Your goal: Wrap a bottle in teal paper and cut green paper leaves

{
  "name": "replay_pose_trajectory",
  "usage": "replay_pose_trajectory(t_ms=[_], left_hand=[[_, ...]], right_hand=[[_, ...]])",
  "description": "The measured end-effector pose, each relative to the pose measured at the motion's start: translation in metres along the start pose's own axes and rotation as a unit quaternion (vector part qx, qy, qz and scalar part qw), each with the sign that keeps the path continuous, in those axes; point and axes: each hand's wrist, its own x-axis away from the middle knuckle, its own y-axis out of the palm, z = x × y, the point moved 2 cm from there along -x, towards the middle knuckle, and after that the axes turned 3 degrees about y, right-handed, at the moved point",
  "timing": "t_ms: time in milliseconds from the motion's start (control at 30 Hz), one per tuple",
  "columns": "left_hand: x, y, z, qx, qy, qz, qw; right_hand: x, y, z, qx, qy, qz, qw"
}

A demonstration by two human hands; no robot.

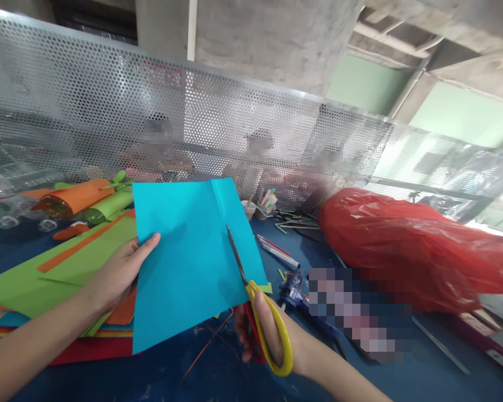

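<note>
A blue sheet of paper [184,245] is held up over the table, with a fold line near its upper right. My left hand [126,268] grips its left edge, thumb on the front and fingers behind. My right hand [264,329] is closed on scissors [283,346] with one yellow and one red handle. One scissor blade lies across the front of the sheet, pointing up and left; the other blade is hidden behind the paper. Green paper [88,251] with an orange strip [79,245] lies left of the sheet, partly under my left forearm.
Paper-wrapped bottles [77,198] lie at the back left. Cups of markers [266,201], loose pens [279,251] and a blue glue gun [318,321] are on the blue table [218,385]. A red plastic bag [402,245] fills the right. Behind a perforated metal screen [235,117] people are visible.
</note>
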Motion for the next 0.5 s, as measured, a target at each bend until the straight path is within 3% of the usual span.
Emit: replay_pose_trajectory(t_ms=[167, 500], left_hand=[[-0.001, -0.003, -0.006, -0.03, 0.001, -0.004, 1.0], [-0.005, -0.003, -0.013, -0.041, -0.005, -0.03, 0.999]], right_hand=[[0.007, -0.006, -0.016, 0.015, 0.008, -0.058, 0.998], [0.017, -0.013, -0.03, 0.013, -0.001, -0.003, 1.0]])
